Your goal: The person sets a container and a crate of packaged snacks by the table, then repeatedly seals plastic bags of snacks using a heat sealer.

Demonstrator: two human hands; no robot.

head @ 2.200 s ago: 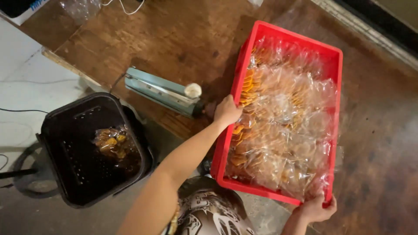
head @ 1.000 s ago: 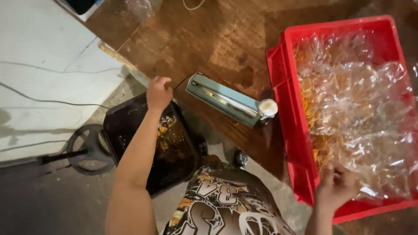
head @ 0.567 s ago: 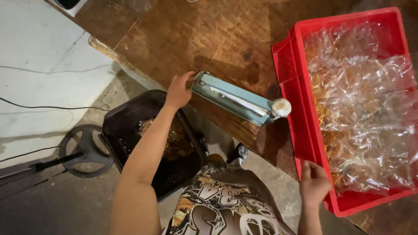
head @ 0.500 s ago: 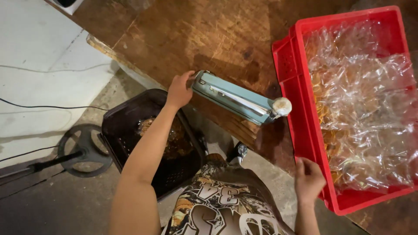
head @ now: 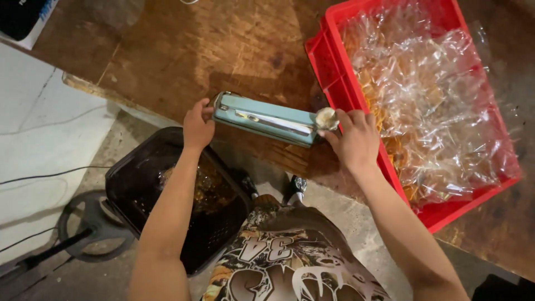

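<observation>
The person stands at the edge of a wooden table (head: 184, 50) and looks down at both hands. A pale teal sealer (head: 266, 119), long and narrow, lies slantwise on the table near its front edge. The left hand (head: 198, 124) has its grip closed on the sealer's left end, fingers curled over the top corner. The right hand (head: 355, 139) is at the sealer's right end, beside a round cream knob (head: 326, 117); its fingers wrap round that end, so this grip is closed on the sealer too, though how firmly cannot be told. The sealer thus sits between the two hands, resting on the wood.

Just right of the right hand stands a red crate (head: 333, 67), its near wall touching or almost touching the hand. The crate is filled with clear plastic bags (head: 429, 106) that hold orange-brown snacks.

Below the table edge, on the floor (head: 117, 273), stands a black basket (head: 134, 184) with some bagged snacks (head: 206, 187) at its bottom; the left forearm crosses above it. A round black stand base (head: 89, 228) lies on the floor left of the basket, and thin cables (head: 50, 175) run across a white surface beside it. The person wears a dark printed shirt (head: 290, 262).
</observation>
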